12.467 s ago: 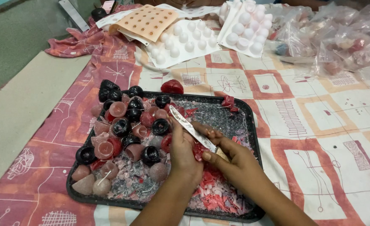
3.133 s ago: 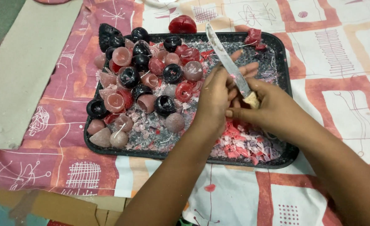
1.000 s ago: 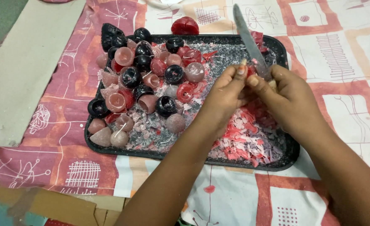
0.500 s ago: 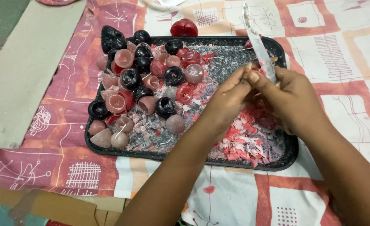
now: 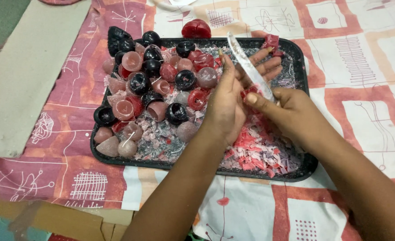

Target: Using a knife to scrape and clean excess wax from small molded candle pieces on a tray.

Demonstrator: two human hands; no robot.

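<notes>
A black tray (image 5: 197, 166) holds a heap of small wax candles (image 5: 153, 85) in black, red and pink on its left half. Pink, red and grey wax shavings (image 5: 260, 151) cover its right half. My left hand (image 5: 228, 107) is over the tray's middle and grips a small red wax piece (image 5: 250, 92), fingers stretched toward the far rim. My right hand (image 5: 293, 111) is closed on the handle of a knife (image 5: 249, 67). The wax-smeared blade points up and left across my left fingers, against the red piece.
A red candle (image 5: 196, 29) lies just beyond the tray's far rim. The tray rests on a patterned red, orange and white cloth (image 5: 362, 67). A grey-green mat (image 5: 23, 76) lies to the left, and cardboard (image 5: 50, 216) shows at the near left edge.
The blade has swung from pointing up and right to up and left, across my left fingers. My left fingers have stretched out. Both hands have stayed over the tray's middle.
</notes>
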